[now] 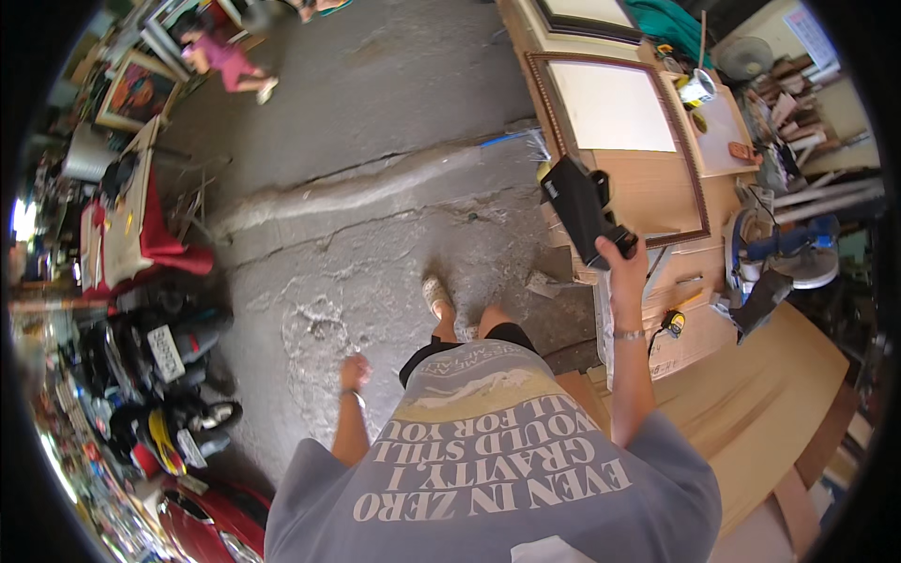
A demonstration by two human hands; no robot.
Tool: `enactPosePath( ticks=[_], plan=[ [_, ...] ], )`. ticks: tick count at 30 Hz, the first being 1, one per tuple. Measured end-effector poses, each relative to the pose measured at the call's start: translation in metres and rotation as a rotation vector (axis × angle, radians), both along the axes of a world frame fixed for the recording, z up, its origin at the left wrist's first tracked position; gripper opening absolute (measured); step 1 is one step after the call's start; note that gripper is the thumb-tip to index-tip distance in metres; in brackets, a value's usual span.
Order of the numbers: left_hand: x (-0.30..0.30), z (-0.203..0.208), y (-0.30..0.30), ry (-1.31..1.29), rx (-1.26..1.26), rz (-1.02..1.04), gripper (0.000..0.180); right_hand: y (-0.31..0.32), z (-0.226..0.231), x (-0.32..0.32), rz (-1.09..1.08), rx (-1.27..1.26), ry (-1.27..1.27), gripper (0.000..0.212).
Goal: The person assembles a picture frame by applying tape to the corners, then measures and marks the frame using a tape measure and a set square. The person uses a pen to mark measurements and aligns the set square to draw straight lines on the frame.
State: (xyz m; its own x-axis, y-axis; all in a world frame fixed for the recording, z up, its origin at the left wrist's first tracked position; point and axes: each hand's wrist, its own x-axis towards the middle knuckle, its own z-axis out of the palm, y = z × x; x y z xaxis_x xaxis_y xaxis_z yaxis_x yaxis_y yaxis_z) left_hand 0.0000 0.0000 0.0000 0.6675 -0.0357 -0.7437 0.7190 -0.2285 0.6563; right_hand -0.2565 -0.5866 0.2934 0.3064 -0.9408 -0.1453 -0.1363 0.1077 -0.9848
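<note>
Standing on cracked concrete beside a long workbench [751, 375] of plywood sheets. Right hand [624, 258] is raised over the bench edge, fingers wrapped tight around the grip of a black power tool [580, 208] (looks like a nail or staple gun; body angled up and to the left). The tool hangs just at the lower left corner of a dark brown picture frame [696, 178] lying flat on the bench with a pale backing board [610, 105] inside it. Left hand [354, 372] hangs free at the side, holding nothing, fingers loosely curled. A yellow tape measure [673, 324] lies near the bench edge; a mitre saw [784, 258] sits to the right. Judged step: tool in hand, being brought to the frame. Next move calls for lowering the nose squarely onto the frame's back edge, with the free hand steadying the frame.
</note>
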Motion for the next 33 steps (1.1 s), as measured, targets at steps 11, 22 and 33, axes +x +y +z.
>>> enactPosePath(
  ticks=[11,22,33],
  plan=[
    [0.22,0.077,-0.187,-0.087,0.03,-0.495,0.029,-0.178,-0.097,0.032,-0.744,-0.326,0.634,0.084],
    [0.169,0.092,-0.196,-0.072,0.495,-1.597,0.019,-0.209,-0.133,-0.009,-0.437,0.109,0.363,0.058],
    [0.247,0.1,-0.462,-0.021,0.237,-1.265,0.043,-0.214,-0.108,-0.021,-0.486,0.583,-0.227,0.036]
  ],
)
